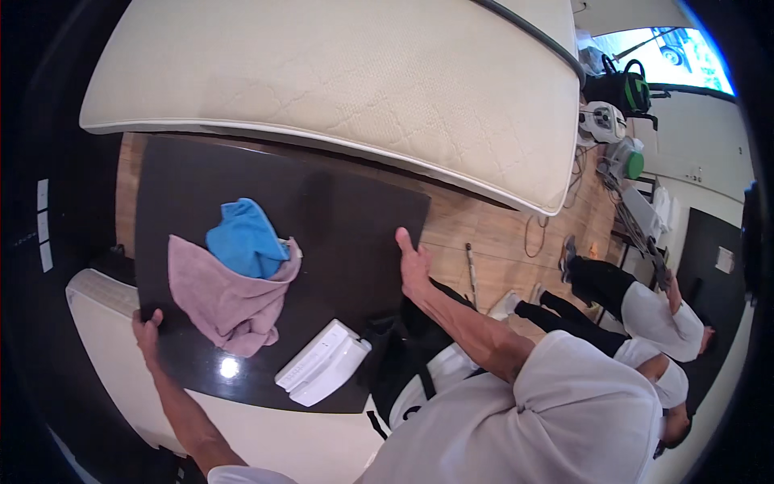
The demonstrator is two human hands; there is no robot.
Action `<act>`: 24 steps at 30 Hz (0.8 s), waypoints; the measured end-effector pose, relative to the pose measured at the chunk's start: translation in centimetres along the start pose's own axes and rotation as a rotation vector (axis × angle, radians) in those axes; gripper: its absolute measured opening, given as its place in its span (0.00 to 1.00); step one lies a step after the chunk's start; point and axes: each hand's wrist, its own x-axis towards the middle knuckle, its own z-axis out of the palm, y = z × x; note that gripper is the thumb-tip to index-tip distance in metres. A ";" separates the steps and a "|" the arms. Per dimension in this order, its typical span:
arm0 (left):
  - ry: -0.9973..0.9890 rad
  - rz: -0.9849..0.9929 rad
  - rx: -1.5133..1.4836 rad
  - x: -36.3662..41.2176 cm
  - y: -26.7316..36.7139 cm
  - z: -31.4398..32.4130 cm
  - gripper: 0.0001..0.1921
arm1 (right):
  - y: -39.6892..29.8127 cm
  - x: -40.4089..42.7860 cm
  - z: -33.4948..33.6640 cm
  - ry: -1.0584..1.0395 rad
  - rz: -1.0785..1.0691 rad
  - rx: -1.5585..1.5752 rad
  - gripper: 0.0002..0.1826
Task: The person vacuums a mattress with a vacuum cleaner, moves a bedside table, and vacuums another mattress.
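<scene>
A dark brown tabletop [357, 242] with a glossy surface lies before me; whatever supports it is hidden. My left hand [147, 333] grips its left edge, thumb on top. On the opposite edge, near the far corner, my right hand [414, 263] has hold of it, thumb pointing away from me. A crumpled pink cloth [233, 305] rests on the top, with a bunched blue cloth [247, 239] partly over it. Closer to my body is a white corded telephone or intercom handset unit [323, 363], set at an angle near the front edge.
A cream mattress [363, 78] runs along the far side, crossed by a grey hose [532, 30]. Another cream padded piece [109, 314] is at lower left. Two people [653, 308] stand at right. Cables [535, 236] and a stick-like tool [471, 272] lie on the wood-look floor.
</scene>
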 end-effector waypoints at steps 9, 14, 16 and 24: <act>0.057 -0.084 0.205 -3.0 6.1 2.7 0.33 | 4.2 1.1 -3.9 -0.134 0.037 0.343 0.38; 0.179 -0.146 0.262 -3.6 3.8 2.9 0.36 | 0.7 -0.7 -3.5 -0.092 0.067 0.247 0.38; 0.182 -0.147 0.222 -4.6 5.7 3.5 0.36 | 1.0 0.4 -3.0 -0.132 0.053 0.262 0.39; 0.225 -0.237 0.240 -7.6 7.4 2.6 0.33 | 0.5 1.3 -2.8 -0.176 -0.024 0.190 0.40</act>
